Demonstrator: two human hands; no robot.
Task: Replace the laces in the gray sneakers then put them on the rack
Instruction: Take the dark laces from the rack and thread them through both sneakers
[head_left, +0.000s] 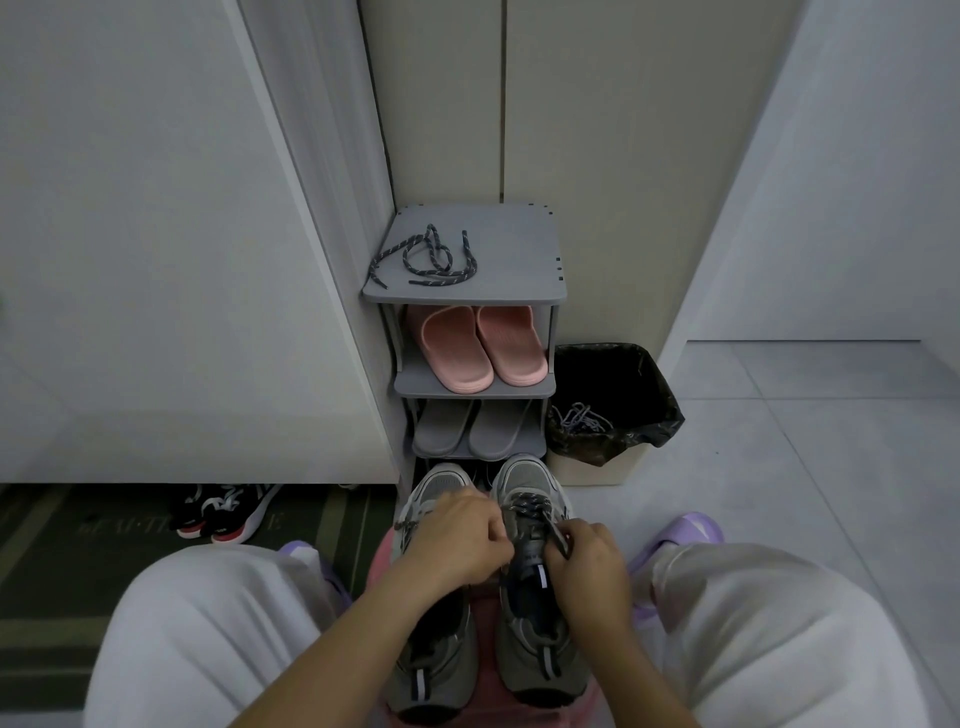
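Watching lower centre of frame, I see left hand (457, 538) and right hand (589, 569) both pinching dark lace (535, 506) on right gray sneaker (524, 475); spare lace (421, 260) atop rack (511, 244).

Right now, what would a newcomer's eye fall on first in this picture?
The left hand and right hand pinch a dark speckled lace on the right-side gray mesh sneaker at bottom centre. Behind stands a gray plastic shoe rack, a second loose lace on its top shelf and pink rubber slippers below.
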